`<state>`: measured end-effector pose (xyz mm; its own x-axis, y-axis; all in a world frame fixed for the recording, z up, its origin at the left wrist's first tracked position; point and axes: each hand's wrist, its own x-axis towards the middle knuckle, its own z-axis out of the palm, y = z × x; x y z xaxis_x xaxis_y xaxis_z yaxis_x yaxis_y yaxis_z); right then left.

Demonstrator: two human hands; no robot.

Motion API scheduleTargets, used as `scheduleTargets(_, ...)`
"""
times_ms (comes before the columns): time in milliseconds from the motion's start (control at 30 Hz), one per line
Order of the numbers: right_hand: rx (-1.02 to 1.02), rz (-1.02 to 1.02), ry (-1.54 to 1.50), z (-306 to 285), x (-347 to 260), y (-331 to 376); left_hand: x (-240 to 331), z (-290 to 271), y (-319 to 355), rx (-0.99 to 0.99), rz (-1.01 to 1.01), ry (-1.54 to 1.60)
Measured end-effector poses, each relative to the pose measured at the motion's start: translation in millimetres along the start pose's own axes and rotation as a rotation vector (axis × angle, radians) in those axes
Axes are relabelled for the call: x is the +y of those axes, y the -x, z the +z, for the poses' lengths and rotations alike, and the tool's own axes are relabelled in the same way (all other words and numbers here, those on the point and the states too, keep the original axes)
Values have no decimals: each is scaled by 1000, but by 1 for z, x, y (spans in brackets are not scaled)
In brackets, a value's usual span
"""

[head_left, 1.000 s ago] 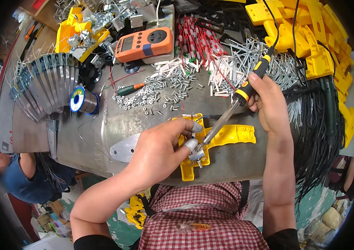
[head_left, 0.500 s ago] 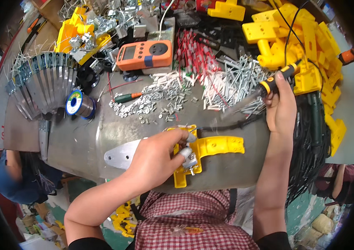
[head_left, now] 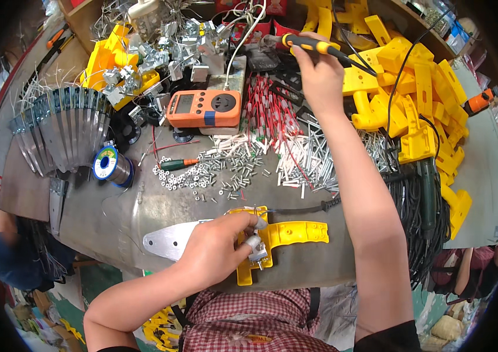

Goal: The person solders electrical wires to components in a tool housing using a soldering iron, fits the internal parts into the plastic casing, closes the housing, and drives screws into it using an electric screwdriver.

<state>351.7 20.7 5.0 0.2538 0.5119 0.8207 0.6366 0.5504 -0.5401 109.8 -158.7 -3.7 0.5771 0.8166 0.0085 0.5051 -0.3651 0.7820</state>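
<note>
1. Left hand (head_left: pixel 219 243): curled palm-down, thumb and index finger (pale covers on the tips) down on the open yellow shell (head_left: pixel 296 233). Contact clear; the firmness of the pinch and any small part inside it cannot be told.
2. Shell: under the left fingertips, on the bench (head_left: pixel 310 264); its arm runs out to the right of that hand.
3. Metal block (head_left: pixel 257 252): in the shell, at the left thumb. Flat metal plate (head_left: pixel 168 242): left of the same hand, 2 holes visible; its inner end is hidden by the hand.
4. Black cable (head_left: pixel 301 209): runs rightward from near the left fingertips.
5. Right hand (head_left: pixel 322 82): raised, well apart from the shell, closed around the handle of the soldering iron (head_left: pixel 310 44). Iron's tip points left of the hand; whether it touches anything cannot be told.
6. Beyond the left hand: loose screws (head_left: pixel 237 170), a screwdriver (head_left: pixel 178 164), an orange meter (head_left: pixel 205 108). Left of them: solder spool (head_left: pixel 108 164). To the right of the right hand: piled yellow parts (head_left: pixel 401 70).
7. Progress, judged: partway. Done: block seated in shell, cable brought up to it. Left: shell uncovered, no matching half over it. State of the wire joints: hidden by the fingers.
</note>
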Motion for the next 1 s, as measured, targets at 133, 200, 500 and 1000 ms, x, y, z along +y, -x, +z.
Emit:
scheduleTargets(133, -263, 212, 295, 9, 20, 2, 1, 1, 1, 12, 11, 10)
scheduleTargets(200, -913, 601, 319, 2, 19, -4, -1, 1, 1, 12, 3, 29)
scheduleTargets(500, -1682, 396, -82, -56, -61, 54, 7, -6, -5, -87, -126, -27)
scheduleTargets(1000, -1605, 378, -293, -46, -73, 82, 9, -4, -4, -67, -119, -66)
